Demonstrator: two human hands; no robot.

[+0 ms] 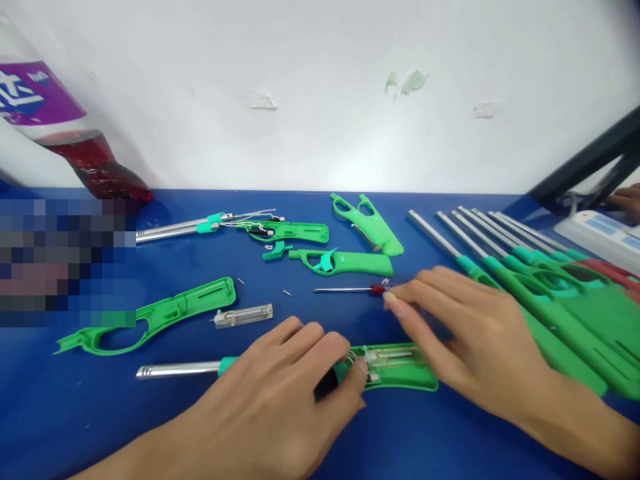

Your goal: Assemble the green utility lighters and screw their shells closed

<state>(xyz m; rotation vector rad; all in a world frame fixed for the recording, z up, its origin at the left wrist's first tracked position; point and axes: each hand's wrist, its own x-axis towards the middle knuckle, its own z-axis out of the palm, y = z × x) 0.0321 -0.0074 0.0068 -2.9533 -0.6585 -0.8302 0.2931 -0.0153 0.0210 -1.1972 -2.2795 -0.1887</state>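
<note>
My left hand (285, 400) is closed over an opened gas lighter, its fingers hiding the middle. To the left sticks out the lighter's metal tube (180, 370); to the right shows its green half-shell (410, 381) with a clear fuel tank (393, 355) inside. My right hand (465, 333) has thumb and fingertips pinched at the red handle of a small screwdriver (345, 290), whose shaft points left just above the blue table. Left of my hands lie a loose clear fuel tank (245, 316), an empty green half-shell (200, 300) and two small screws (287, 292).
Finished-looking green lighters (545, 313) lie in a row at right, beside a white power strip (600, 230). Behind are more green shells (365, 223), turquoise triggers (277, 251) and metal tubes (175, 230). A bottle of red drink (95, 160) stands back left. Another person's hand (627, 200) shows far right.
</note>
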